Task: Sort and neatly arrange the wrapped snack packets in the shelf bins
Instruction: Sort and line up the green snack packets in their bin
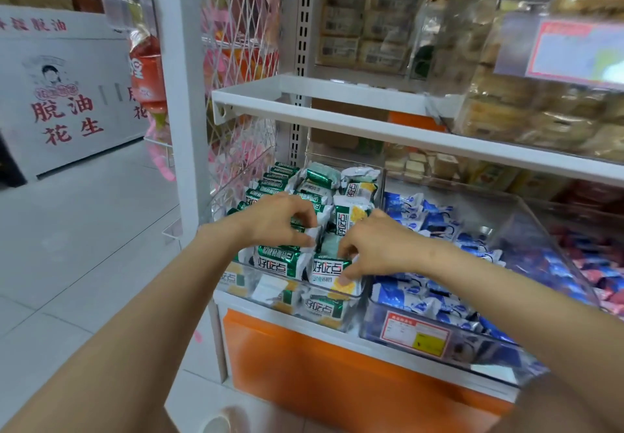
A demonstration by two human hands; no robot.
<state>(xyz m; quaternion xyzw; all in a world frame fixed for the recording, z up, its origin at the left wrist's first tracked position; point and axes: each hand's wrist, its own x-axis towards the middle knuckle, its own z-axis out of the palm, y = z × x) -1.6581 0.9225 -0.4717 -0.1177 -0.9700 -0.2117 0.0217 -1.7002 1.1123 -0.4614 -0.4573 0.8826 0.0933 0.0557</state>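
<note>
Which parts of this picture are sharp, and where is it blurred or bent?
Head view: sharpest on the green-and-white packets between the left hand and right hand; the upper-right pastry bin and its price label are smeared with blur; the wide lens makes the white post lean; lighting even, faint glare on that bin's clear wall.

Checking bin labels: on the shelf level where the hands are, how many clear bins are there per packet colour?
Mixed green and yellow bin: 1
Blue bin: 1
Pink bin: 1
Total: 3
</note>
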